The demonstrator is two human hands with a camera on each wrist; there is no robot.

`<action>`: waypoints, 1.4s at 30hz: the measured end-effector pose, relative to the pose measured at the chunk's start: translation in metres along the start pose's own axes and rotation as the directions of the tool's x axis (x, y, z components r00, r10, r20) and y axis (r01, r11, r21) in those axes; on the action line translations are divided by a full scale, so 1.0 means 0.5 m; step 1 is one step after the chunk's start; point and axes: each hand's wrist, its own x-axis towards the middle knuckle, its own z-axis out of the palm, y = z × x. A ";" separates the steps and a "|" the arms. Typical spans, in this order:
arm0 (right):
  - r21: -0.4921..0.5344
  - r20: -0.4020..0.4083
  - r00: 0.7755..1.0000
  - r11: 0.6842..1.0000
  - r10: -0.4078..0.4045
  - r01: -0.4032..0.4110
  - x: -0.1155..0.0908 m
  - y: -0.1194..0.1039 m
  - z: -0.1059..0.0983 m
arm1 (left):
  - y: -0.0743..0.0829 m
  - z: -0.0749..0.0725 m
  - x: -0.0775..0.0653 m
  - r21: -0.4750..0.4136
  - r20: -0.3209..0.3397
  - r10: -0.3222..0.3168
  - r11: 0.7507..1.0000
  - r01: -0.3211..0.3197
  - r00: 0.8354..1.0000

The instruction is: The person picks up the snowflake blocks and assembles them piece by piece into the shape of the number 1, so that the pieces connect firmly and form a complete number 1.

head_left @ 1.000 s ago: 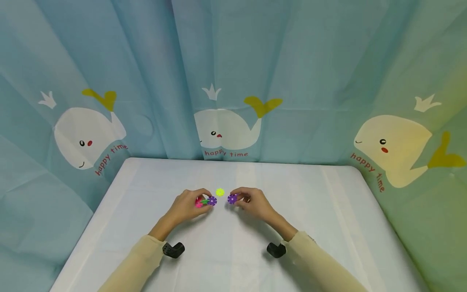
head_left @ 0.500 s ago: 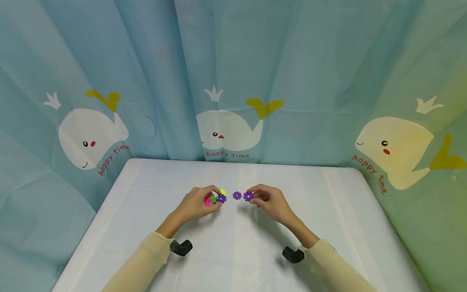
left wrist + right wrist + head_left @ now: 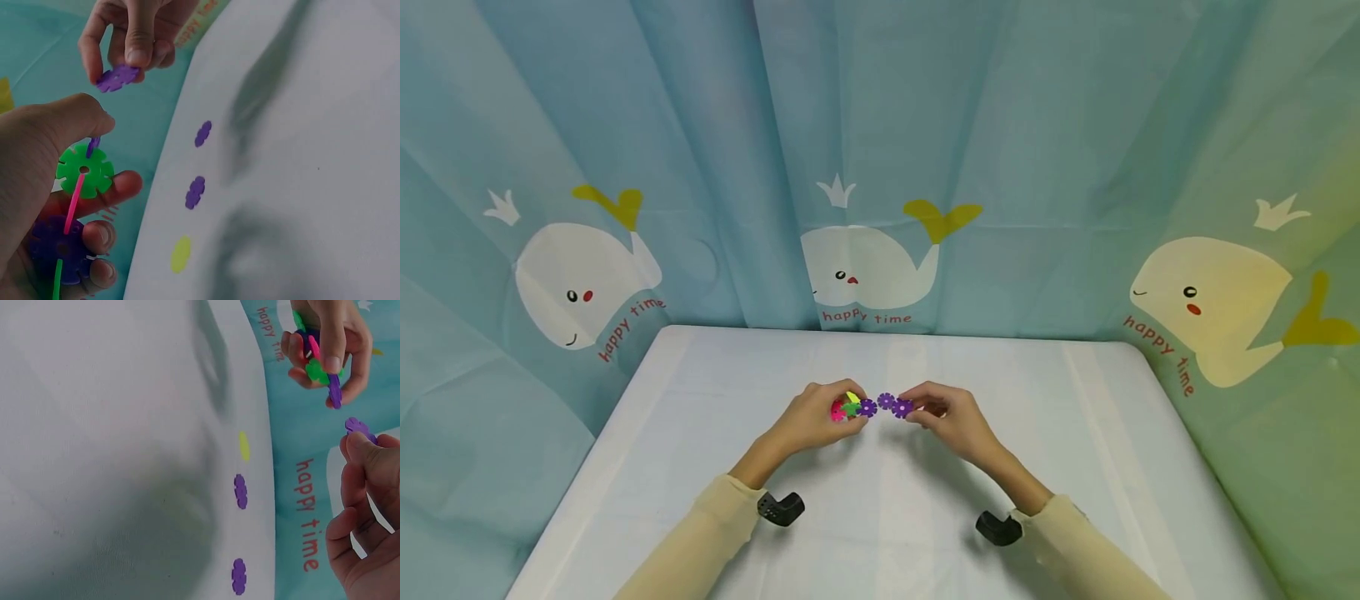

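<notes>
In the head view, my left hand grips a chain of slotted interlocking discs. In the left wrist view it shows a green disc, a pink disc seen edge-on and a dark purple disc. At its free end a purple disc is pinched between thumb and finger. My right hand pinches a single purple disc by its edge. The two hands face each other above the table, and their discs stand a small gap apart.
On the white table lie a yellow disc, a purple disc and another purple disc, in a row beyond the hands. A blue whale-print curtain hangs behind and at the sides. Each wrist wears a black camera.
My left hand has moved right with the chain, partly covering the yellow disc. My right hand first went right, uncovering a purple disc on the table, then came slightly back left with its disc.
</notes>
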 end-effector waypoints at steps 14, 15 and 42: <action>-0.043 -0.005 0.999 0.998 -0.054 0.054 0.001 0.000 0.016 | 0.017 0.008 0.011 -0.029 0.021 0.023 0.999 -0.022 1.000; -0.047 -0.004 0.999 0.998 -0.050 0.049 0.001 0.000 0.016 | 0.017 0.009 0.012 -0.032 0.021 0.023 0.999 -0.022 1.000; -0.051 -0.066 0.990 0.991 -0.123 0.120 -0.008 0.008 0.031 | 0.010 0.019 0.015 -0.228 0.060 -0.024 0.973 0.037 0.998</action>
